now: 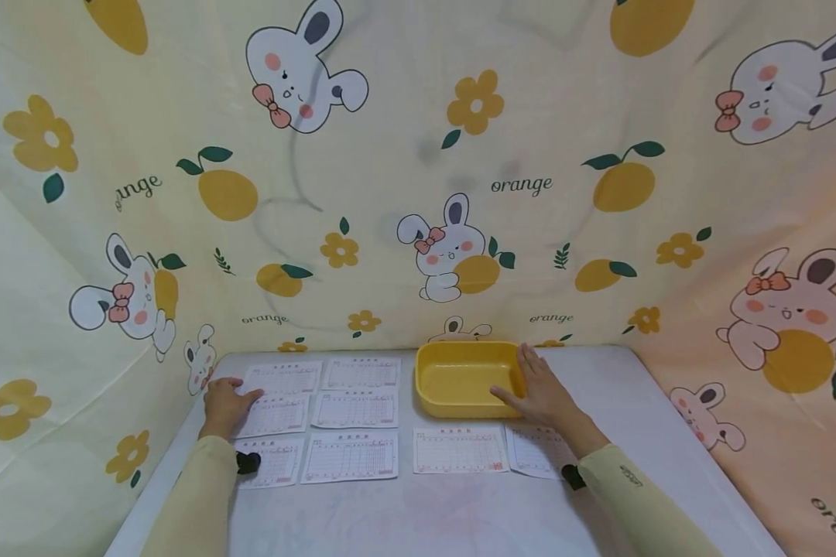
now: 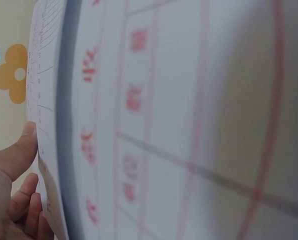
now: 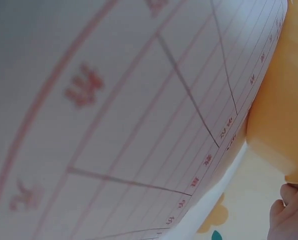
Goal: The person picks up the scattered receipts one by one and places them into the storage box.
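My left hand (image 1: 224, 406) is at the left edge of two printed paper slips, the upper-left slip (image 1: 289, 377) and the middle-left slip (image 1: 279, 415). Its thumb points right over the paper, apart from the fingers. In the left wrist view, the thumb (image 2: 19, 150) meets a slip's edge. On the right, my right hand (image 1: 546, 398) lies with straight fingers along the right side of a yellow plastic tray (image 1: 426, 404), thumb spread over its front right corner. The right wrist view shows fingertips (image 3: 289, 197) by the tray's rim (image 3: 296, 178).
More slips lie in rows on the left, such as one (image 1: 351, 456) at the front. Before the tray lie a slip with a red stamp (image 1: 460, 450) and another slip (image 1: 536, 449) under the right wrist. A patterned cloth (image 1: 390, 155) hangs behind the white table (image 1: 418, 518).
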A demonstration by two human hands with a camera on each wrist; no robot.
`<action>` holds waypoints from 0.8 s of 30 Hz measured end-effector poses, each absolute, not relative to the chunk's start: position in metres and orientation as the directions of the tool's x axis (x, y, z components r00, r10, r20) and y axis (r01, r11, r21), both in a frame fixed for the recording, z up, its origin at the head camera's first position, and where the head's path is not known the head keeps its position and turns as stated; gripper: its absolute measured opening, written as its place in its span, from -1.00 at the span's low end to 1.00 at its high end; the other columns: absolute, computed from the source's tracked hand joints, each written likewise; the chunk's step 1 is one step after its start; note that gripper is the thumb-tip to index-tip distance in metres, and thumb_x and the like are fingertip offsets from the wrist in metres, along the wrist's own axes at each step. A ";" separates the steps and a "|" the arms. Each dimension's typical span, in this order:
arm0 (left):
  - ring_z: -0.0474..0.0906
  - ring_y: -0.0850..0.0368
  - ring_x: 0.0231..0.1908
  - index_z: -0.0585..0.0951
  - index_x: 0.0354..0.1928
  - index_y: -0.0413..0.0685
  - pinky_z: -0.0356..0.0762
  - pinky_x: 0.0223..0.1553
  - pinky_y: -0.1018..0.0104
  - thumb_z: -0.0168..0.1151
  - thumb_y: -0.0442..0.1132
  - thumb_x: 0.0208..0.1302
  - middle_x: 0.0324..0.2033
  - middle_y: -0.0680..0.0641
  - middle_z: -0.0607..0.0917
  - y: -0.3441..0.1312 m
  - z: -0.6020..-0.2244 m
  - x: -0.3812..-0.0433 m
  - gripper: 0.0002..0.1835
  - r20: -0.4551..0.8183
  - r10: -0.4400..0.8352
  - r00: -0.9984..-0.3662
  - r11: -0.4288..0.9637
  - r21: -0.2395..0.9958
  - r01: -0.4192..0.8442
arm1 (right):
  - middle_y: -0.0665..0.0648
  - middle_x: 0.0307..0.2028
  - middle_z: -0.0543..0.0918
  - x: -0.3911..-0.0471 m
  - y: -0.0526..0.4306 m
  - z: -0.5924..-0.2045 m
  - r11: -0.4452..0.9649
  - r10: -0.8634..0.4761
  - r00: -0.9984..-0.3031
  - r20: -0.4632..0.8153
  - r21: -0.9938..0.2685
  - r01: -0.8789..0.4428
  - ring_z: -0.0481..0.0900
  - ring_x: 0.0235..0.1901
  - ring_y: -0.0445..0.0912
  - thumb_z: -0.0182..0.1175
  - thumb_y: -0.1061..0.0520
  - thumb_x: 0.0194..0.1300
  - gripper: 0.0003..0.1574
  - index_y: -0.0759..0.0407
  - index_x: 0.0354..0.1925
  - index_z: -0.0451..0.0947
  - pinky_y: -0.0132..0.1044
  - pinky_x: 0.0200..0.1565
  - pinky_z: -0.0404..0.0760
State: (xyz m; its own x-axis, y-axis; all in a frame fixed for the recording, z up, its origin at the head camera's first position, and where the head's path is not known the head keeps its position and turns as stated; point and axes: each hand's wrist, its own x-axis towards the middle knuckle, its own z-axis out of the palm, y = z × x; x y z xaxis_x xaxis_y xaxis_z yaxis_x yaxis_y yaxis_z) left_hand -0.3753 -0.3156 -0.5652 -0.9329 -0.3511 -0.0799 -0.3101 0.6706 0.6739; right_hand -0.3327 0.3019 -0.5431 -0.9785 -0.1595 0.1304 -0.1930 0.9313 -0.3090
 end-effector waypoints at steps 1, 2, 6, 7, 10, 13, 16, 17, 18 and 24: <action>0.21 -0.49 0.34 0.36 0.41 -0.51 0.20 0.44 -0.35 0.39 -0.18 0.49 0.37 -0.56 0.24 -0.316 -0.566 -0.376 -0.32 -0.085 -0.353 -0.932 0.669 0.673 -0.314 | 0.37 0.71 -0.18 -0.333 0.302 -0.543 0.931 -0.158 -0.979 0.129 -0.312 -0.192 -0.15 0.68 0.30 0.06 -0.67 0.38 0.54 0.40 0.69 -0.23 0.23 0.61 -0.09; 0.21 -0.49 0.34 0.36 0.41 -0.51 0.20 0.44 -0.35 0.38 -0.18 0.49 0.37 -0.56 0.24 -0.317 -0.566 -0.376 -0.32 -0.087 -0.354 -0.931 0.669 0.672 -0.317 | 0.37 0.71 -0.18 -0.333 0.302 -0.543 0.931 -0.158 -0.979 0.129 -0.311 -0.191 -0.15 0.68 0.31 0.06 -0.67 0.38 0.54 0.39 0.69 -0.23 0.23 0.61 -0.09; 0.22 -0.47 0.32 0.36 0.41 -0.50 0.22 0.43 -0.34 0.39 -0.18 0.49 0.37 -0.56 0.24 -0.318 -0.568 -0.379 -0.32 -0.098 -0.360 -0.928 0.664 0.671 -0.329 | 0.37 0.71 -0.19 -0.332 0.301 -0.543 0.933 -0.152 -0.980 0.129 -0.309 -0.186 -0.13 0.68 0.32 0.05 -0.68 0.38 0.54 0.39 0.69 -0.24 0.25 0.60 -0.07; 0.22 -0.46 0.32 0.36 0.41 -0.49 0.22 0.43 -0.34 0.38 -0.17 0.49 0.37 -0.56 0.24 -0.318 -0.568 -0.379 -0.32 -0.102 -0.362 -0.927 0.661 0.673 -0.332 | 0.37 0.71 -0.18 -0.332 0.301 -0.543 0.934 -0.150 -0.980 0.131 -0.308 -0.184 -0.12 0.68 0.32 0.05 -0.68 0.38 0.54 0.39 0.69 -0.23 0.26 0.60 -0.06; 0.22 -0.47 0.32 0.38 0.40 -0.48 0.22 0.43 -0.34 0.38 -0.17 0.50 0.38 -0.56 0.23 -0.316 -0.566 -0.378 -0.34 -0.099 -0.360 -0.928 0.665 0.670 -0.330 | 0.37 0.71 -0.18 -0.332 0.301 -0.543 0.935 -0.142 -0.981 0.132 -0.309 -0.177 -0.13 0.68 0.32 0.04 -0.69 0.37 0.54 0.38 0.70 -0.23 0.26 0.60 -0.06; 0.21 -0.47 0.32 0.40 0.38 -0.48 0.22 0.42 -0.34 0.36 -0.17 0.51 0.38 -0.57 0.22 -0.313 -0.562 -0.375 -0.37 -0.095 -0.356 -0.929 0.675 0.661 -0.327 | 0.38 0.71 -0.17 -0.332 0.300 -0.542 0.933 -0.139 -0.980 0.139 -0.312 -0.177 -0.13 0.67 0.33 0.04 -0.69 0.37 0.54 0.39 0.69 -0.22 0.27 0.60 -0.07; 0.21 -0.47 0.32 0.41 0.38 -0.48 0.23 0.42 -0.33 0.34 -0.17 0.52 0.38 -0.56 0.22 -0.310 -0.559 -0.373 -0.39 -0.097 -0.362 -0.927 0.678 0.655 -0.333 | 0.38 0.71 -0.17 -0.333 0.300 -0.542 0.933 -0.142 -0.980 0.137 -0.312 -0.179 -0.14 0.67 0.34 0.04 -0.68 0.37 0.54 0.39 0.69 -0.22 0.28 0.60 -0.07; 0.21 -0.47 0.32 0.41 0.38 -0.48 0.22 0.43 -0.33 0.34 -0.17 0.53 0.39 -0.57 0.22 -0.309 -0.558 -0.372 -0.39 -0.099 -0.364 -0.926 0.678 0.653 -0.337 | 0.38 0.71 -0.18 -0.333 0.301 -0.542 0.933 -0.143 -0.981 0.134 -0.312 -0.179 -0.14 0.68 0.33 0.04 -0.68 0.38 0.54 0.39 0.69 -0.23 0.28 0.60 -0.08; 0.21 -0.47 0.32 0.41 0.38 -0.48 0.22 0.42 -0.33 0.33 -0.17 0.53 0.39 -0.57 0.22 -0.308 -0.557 -0.372 -0.39 -0.100 -0.367 -0.925 0.678 0.652 -0.339 | 0.38 0.71 -0.19 -0.333 0.301 -0.543 0.933 -0.144 -0.981 0.131 -0.312 -0.178 -0.15 0.68 0.33 0.04 -0.68 0.38 0.54 0.39 0.69 -0.23 0.27 0.60 -0.09; 0.18 -0.48 0.35 0.44 0.37 -0.45 0.19 0.44 -0.35 0.33 -0.17 0.53 0.43 -0.57 0.18 -0.309 -0.558 -0.370 -0.42 -0.099 -0.364 -0.926 0.681 0.650 -0.338 | 0.38 0.71 -0.17 -0.332 0.301 -0.542 0.934 -0.147 -0.980 0.134 -0.308 -0.182 -0.15 0.68 0.32 0.03 -0.68 0.38 0.53 0.39 0.69 -0.22 0.27 0.60 -0.08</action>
